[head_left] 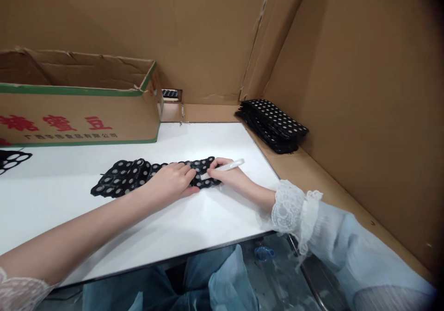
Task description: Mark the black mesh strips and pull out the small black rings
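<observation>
- Glossy black strip of round-celled material: pale grey dots, roughly in rows.
- Slim pen-shaped tool: white.
- Folded black stack: small whitish dots, evenly spaced on top.
- Black netlike piece at far left: rounded white cells, black outlines.
- Smooth flat tabletop: white, dark front edge.
- Open cardboard box: brown; green edging, large red characters, smaller dark ones beneath.
- Tall cardboard panels: plain brown.
- Right sleeve: pale blue, white lace-patterned cuff.
- Denim-like legwear: blue.
</observation>
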{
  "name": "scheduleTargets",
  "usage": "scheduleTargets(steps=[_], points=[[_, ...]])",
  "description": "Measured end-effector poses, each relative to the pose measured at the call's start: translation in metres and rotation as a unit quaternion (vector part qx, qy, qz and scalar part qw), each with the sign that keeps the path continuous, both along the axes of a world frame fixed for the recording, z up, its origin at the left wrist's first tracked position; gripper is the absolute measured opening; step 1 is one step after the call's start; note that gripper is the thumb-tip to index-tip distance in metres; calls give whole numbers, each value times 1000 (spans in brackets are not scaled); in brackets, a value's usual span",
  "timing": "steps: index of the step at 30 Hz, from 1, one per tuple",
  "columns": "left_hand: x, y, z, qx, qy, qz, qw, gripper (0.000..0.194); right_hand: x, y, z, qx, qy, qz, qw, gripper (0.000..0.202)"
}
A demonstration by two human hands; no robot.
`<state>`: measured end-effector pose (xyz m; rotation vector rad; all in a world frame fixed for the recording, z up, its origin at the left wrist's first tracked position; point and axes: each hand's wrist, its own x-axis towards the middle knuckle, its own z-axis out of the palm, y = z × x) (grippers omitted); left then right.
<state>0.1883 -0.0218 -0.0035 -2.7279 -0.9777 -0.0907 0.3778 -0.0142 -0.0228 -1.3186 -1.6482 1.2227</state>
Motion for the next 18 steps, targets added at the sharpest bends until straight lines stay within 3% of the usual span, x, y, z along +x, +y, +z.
scheduleTargets(steps=[5,9,12,18], points=[[-3,-8,-10,96,13,-30,995,21,1,-1,1,4,28,-41,999,25],[-3,-9,-16,136,6,-47,990,15,1,1,4,111,-58,-108,986,19],[-5,-9,-17,137,-1,-47,989,14,3,3,8,88,-46,-72,992,16],[-3,-14,-19,131,-59,-11,990,9,5,4,17,16,107,-16,994,24]])
